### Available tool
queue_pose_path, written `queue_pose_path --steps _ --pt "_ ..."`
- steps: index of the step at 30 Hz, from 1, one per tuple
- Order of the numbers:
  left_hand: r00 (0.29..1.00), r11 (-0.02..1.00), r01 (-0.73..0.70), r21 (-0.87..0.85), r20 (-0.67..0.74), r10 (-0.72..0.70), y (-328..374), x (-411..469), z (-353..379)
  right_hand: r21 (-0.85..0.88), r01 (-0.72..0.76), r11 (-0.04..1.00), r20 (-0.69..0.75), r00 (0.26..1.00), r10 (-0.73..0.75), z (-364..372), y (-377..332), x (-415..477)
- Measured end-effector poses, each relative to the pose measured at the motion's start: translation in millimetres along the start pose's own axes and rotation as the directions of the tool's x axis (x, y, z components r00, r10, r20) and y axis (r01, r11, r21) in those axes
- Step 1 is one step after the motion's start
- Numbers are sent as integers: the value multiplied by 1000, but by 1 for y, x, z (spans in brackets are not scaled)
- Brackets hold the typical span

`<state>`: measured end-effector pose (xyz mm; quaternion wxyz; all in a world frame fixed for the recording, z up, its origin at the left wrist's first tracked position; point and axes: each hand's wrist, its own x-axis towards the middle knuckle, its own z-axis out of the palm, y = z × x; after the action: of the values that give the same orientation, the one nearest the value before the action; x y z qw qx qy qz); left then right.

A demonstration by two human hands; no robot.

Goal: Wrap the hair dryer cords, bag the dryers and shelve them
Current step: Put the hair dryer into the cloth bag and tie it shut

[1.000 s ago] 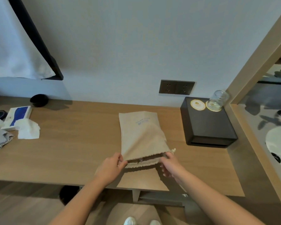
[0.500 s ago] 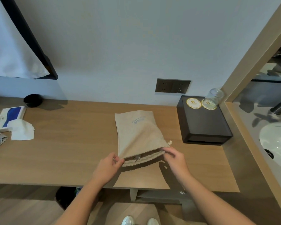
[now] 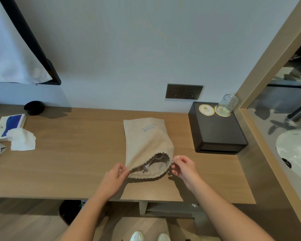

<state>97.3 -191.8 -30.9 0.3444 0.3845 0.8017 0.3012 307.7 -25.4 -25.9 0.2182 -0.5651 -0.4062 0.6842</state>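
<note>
Holding a cloth bag (image 3: 146, 141) open at its mouth on the wooden surface (image 3: 76, 162).
Pinches the mouth's left rim with the left hand (image 3: 114, 178), fingers curled on the cloth; pinches the drawstring end at the right rim with the right hand (image 3: 184, 166). Lies flat with its closed end toward the wall, mouth arched up near the front edge. Shows a plug (image 3: 145, 168) just inside; dryer itself hidden. Off to the right, apart from the bag, a black box (image 3: 215, 134) topped by an upturned glass (image 3: 228, 103).
</note>
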Motion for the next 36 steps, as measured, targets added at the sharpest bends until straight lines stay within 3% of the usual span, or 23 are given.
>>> queue_pose_path --steps 13,19,23,27,30,31,33,36 --pt "968 969 166 -183 -156 -196 -24 10 -10 -175 -31 984 -51 998 23 -49 6 8" --pt "886 865 299 -404 -219 -408 -37 17 -13 -184 -75 980 -86 994 60 -54 8 13" --pt "857 837 320 -443 -242 -456 -52 15 -21 -152 -86 985 -134 989 65 -66 4 15" --pt "875 874 318 -367 -242 -419 -51 14 -15 -136 -64 989 -160 986 42 -65 7 14" --pt "932 948 293 -124 -184 -312 -46 11 -6 -259 -30 965 -162 987 -13 -59 14 15" --pt "951 963 270 -22 -147 -270 -43 10 -4 -389 -4 921 -160 985 -63 -58 17 16" --pt "979 973 201 115 -51 -197 -35 9 2 -672 90 735 -83 977 -196 -56 19 15" --pt "987 965 102 240 97 -129 -22 9 16 -817 226 531 144 971 -191 -45 18 11"
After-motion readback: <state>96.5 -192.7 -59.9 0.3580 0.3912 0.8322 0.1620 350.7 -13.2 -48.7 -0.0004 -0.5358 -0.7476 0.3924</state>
